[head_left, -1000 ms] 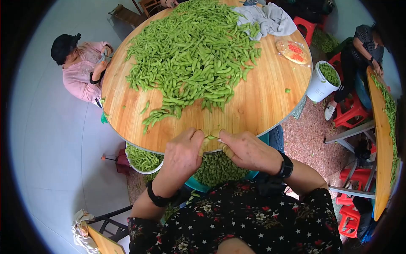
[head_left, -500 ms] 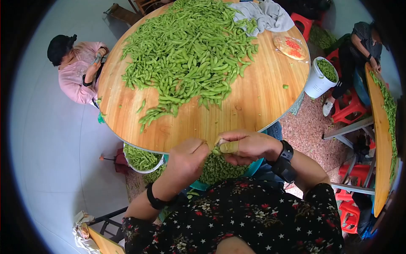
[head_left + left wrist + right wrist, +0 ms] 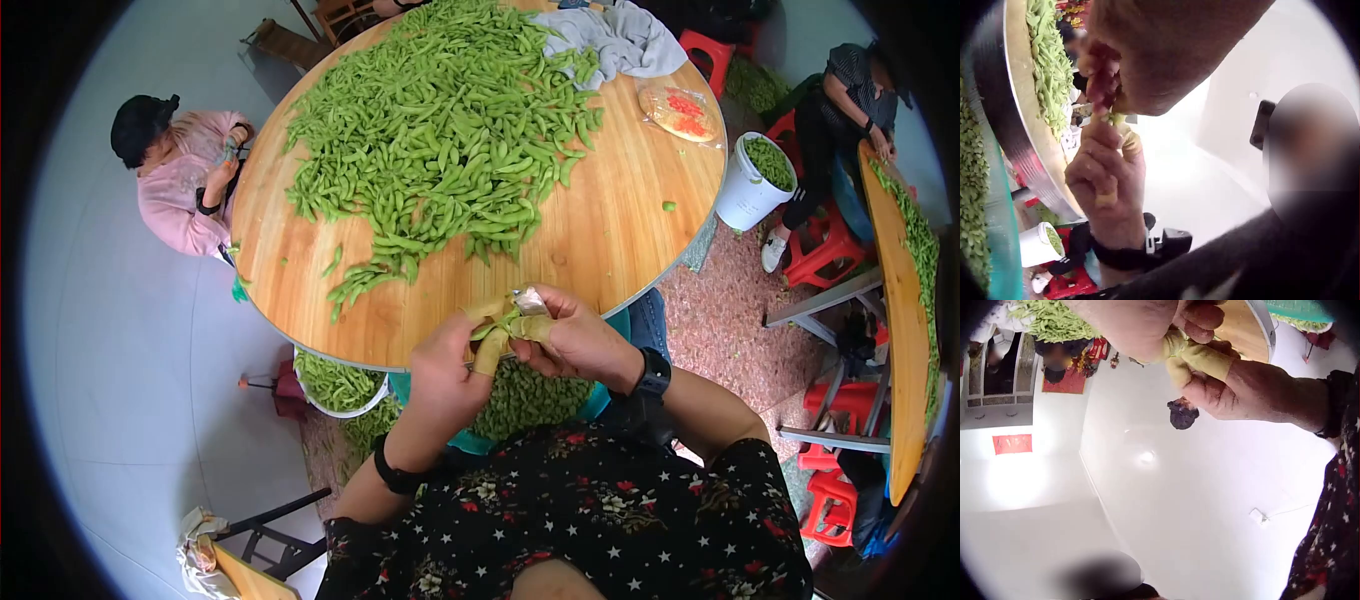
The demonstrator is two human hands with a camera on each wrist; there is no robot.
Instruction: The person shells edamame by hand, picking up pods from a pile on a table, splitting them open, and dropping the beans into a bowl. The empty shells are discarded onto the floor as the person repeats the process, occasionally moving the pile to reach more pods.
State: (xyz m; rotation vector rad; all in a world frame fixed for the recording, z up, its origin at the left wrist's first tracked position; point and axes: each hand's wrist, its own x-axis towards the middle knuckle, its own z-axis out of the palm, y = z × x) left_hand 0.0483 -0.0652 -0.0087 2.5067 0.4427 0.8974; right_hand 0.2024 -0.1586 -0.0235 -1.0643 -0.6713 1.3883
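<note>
Lower centre: left hand and right hand pinching green pod, meeting above teal basin.

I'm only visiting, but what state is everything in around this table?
Left hand: fingers curled, pinching a green pod
Right hand: fingers curled, pinching at the same pod
Green pod: held, partly hidden by fingers
Pod heap: loose, piled up
Round wooden table: partly covered
Grey cloth: crumpled
Flatbread: bagged in clear plastic
White bucket: upright, filled
Teal basin: holding small green pieces
</note>
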